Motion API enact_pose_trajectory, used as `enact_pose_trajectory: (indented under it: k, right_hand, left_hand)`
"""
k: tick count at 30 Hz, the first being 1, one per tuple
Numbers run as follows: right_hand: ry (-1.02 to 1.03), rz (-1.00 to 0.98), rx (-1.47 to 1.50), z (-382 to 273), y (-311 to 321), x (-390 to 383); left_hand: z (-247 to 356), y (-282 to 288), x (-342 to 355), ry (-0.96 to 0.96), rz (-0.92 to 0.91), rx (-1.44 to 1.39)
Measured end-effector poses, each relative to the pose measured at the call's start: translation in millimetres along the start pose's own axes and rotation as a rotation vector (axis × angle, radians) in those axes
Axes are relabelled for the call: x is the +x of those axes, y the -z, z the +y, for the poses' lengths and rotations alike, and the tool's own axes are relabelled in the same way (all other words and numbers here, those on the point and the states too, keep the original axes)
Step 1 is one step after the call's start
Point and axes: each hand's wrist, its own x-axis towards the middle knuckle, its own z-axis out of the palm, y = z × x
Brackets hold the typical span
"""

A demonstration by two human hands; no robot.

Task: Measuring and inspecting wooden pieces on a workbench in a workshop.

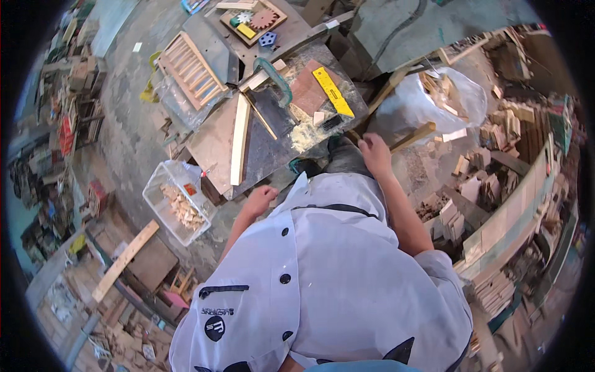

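My left hand [261, 199] is loosely closed beside the near edge of the low workbench [207, 152], with nothing visible in it. At the right of my lap, my right hand [374, 152] has its fingers curled, and no object shows in them. A pale wooden strip [240, 139] lies on the bench, next to a thin wooden stick [263, 118]. Beyond them a green C-clamp [282, 80] sits over a small wood piece. A yellow measuring square [333, 92] rests partly on a reddish-brown board [308, 90]. Sawdust [305, 135] is heaped near a black brush [331, 122].
A clear plastic bin of wood offcuts [180, 208] stands left of the bench. Behind are a slatted wooden rack [192, 69] and a tray of gear shapes [253, 22]. At right sits a white sack of scraps [434, 102]; lumber piles [508, 229] line the side.
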Motion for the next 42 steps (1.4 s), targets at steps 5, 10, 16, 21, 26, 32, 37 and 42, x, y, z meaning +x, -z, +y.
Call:
enact_pose_trajectory:
  k: [5,10,16,21,26,32,37,42]
  right_hand:
    - [0.408,0.033,-0.165,-86,6,78]
    - [0.351,-0.202,-0.332,-103,-10,102]
    - [0.438,-0.307,-0.275,-101,-27,89]
    - [0.533,-0.378,-0.094,-102,-21,82]
    - [0.463,-0.746,0.041,-146,-2,42]
    - [0.601,-1.663,0.398,-236,-4,-73]
    - [0.742,-2.186,0.471,-289,-33,-154]
    - [0.554,-2.261,0.499,-284,-60,-191]
  left_hand:
    - [204,80,-155,-0.647,0.144,-0.597]
    - [279,114,-223,-1.118,-0.386,-0.374]
    - [274,90,-243,-1.053,-0.137,-0.411]
    - [277,115,-260,-0.908,-0.199,-0.217]
    - [307,123,-282,-0.6,-0.138,0.26]
    - [327,122,-310,-0.516,0.131,0.727]
    - [283,110,-359,-0.551,-0.103,0.721]
    - [245,98,-388,-0.689,-0.017,0.704]
